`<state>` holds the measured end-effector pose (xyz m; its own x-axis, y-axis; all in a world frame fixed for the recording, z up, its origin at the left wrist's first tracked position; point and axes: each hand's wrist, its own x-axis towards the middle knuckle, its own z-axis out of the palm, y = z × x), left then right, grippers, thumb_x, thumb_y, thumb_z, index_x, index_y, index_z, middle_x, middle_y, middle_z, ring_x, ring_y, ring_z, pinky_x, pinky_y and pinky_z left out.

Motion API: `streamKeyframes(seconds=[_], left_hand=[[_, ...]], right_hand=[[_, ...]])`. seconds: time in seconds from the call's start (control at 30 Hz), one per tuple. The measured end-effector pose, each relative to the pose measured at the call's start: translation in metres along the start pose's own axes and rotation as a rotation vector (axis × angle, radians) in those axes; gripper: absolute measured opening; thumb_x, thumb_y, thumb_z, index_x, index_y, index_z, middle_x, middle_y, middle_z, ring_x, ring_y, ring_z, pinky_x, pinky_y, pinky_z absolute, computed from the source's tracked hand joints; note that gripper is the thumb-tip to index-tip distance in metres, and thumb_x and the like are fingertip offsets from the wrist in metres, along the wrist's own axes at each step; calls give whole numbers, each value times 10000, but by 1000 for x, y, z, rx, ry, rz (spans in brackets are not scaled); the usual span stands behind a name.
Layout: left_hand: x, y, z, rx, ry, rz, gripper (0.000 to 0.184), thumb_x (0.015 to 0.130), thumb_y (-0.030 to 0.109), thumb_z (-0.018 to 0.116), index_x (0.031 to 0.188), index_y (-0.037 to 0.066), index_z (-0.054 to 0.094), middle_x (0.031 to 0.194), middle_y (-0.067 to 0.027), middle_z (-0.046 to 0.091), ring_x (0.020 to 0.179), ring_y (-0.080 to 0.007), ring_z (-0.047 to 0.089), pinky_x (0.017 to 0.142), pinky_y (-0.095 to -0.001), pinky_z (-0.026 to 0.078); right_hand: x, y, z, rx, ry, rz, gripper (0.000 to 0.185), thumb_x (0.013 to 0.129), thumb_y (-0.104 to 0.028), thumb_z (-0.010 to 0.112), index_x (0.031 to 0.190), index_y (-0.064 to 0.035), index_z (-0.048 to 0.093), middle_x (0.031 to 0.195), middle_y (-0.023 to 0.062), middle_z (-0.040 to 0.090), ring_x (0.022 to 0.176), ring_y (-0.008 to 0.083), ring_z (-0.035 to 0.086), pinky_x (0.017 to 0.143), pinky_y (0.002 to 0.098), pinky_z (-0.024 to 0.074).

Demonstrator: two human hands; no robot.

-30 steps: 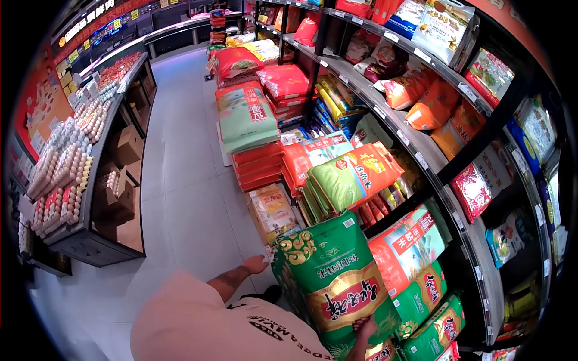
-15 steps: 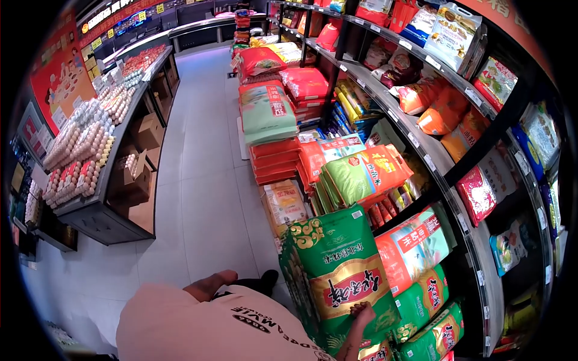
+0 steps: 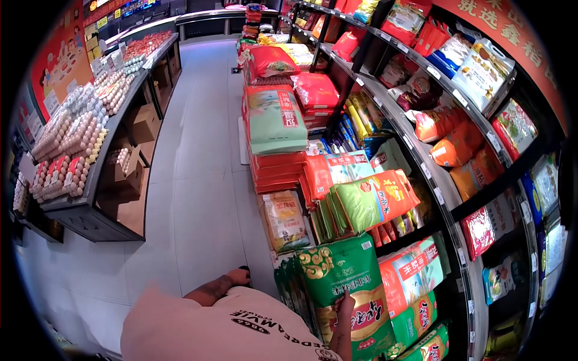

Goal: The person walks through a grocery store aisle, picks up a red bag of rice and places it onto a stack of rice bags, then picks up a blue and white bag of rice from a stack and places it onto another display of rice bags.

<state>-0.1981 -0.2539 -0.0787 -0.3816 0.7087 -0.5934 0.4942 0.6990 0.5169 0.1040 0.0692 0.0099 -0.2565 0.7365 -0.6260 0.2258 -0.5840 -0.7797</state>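
Note:
My right hand (image 3: 345,302) is over the printed front of a large green rice bag (image 3: 328,274) with gold swirls and a red-and-gold label. Its fingers look curled together, with nothing visible in them; whether they press on the bag cannot be made out. The bag lies on top of a stack of similar green bags. My left hand (image 3: 238,277) hangs low over the floor to the left of the stack, beside a dark shape that looks like a shoe tip. Its fingers are mostly hidden from view.
Beyond the stack lie a beige bag (image 3: 285,222), green-and-orange rice bags (image 3: 367,198) and a pale green rice bag (image 3: 277,123). Shelves (image 3: 415,147) of bagged goods rise on the right. A counter of egg trays (image 3: 66,135) stands across the grey-tiled aisle (image 3: 198,150).
My right hand has moved up and left across the green bag. My left hand has shifted slightly right. With the view shifted, the green stack sits lower in the picture.

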Motion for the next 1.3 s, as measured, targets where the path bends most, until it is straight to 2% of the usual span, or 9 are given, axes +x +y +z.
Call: streamKeyframes(seconds=[0.4,0.47,0.53,0.57,0.73,1.03,1.13,1.23,1.3], left_hand=[[54,-178,-169,-84,124,-273,373,755,350,529,928,43,654,980,-177,622,951,-342,569,847,-407,446],[50,-198,-194,-119,172,-313,373,755,348,531,887,26,665,936,-192,629,922,-351,578,841,-402,449],[46,-211,-208,-171,223,-344,376,755,350,533,899,27,663,941,-190,629,923,-349,578,838,-405,450],[42,-215,-215,-196,250,-362,378,756,351,534,905,28,663,944,-189,628,924,-349,578,836,-407,450],[33,-241,-194,-330,322,-435,390,757,382,546,924,48,658,944,-179,630,919,-339,581,828,-397,453],[-11,-260,-196,-501,-46,-718,412,786,400,481,845,33,659,911,-220,614,884,-380,575,791,-421,455],[15,-290,-232,-240,58,-570,401,788,395,495,860,36,658,918,-214,617,892,-376,579,804,-419,455],[50,-300,-291,-705,563,-882,341,768,342,537,853,33,655,825,-174,642,796,-319,622,756,-389,483],[77,-296,-338,-914,775,-752,319,771,307,562,866,12,637,738,-129,646,623,-213,630,641,-311,499]], right_hand=[[35,6,60,70,481,-22,375,814,-288,539,548,-39,451,446,107,473,300,208,403,282,331,317],[53,12,98,-484,360,-564,386,838,-280,507,550,-27,466,452,103,475,312,198,418,295,314,334],[43,-22,166,-180,135,-172,398,865,-282,486,562,-23,489,472,81,476,344,179,433,332,295,357],[113,24,160,-483,195,-413,375,859,-245,512,555,-25,501,464,80,499,359,190,487,350,293,385],[121,-70,362,-546,-286,-295,389,875,-237,483,559,-11,511,488,78,522,370,160,497,360,272,394],[215,-149,611,-621,-598,-315,311,875,-230,473,707,15,563,575,92,579,407,157,538,395,282,423],[254,-169,695,-681,-700,-462,313,878,-248,478,722,7,572,577,77,581,424,145,539,406,275,422],[278,-191,769,-728,-792,-588,313,879,-257,488,733,6,575,571,65,572,431,140,532,403,271,412],[290,-216,804,-725,-830,-565,313,878,-262,495,740,7,575,571,62,564,432,137,524,401,268,406]])
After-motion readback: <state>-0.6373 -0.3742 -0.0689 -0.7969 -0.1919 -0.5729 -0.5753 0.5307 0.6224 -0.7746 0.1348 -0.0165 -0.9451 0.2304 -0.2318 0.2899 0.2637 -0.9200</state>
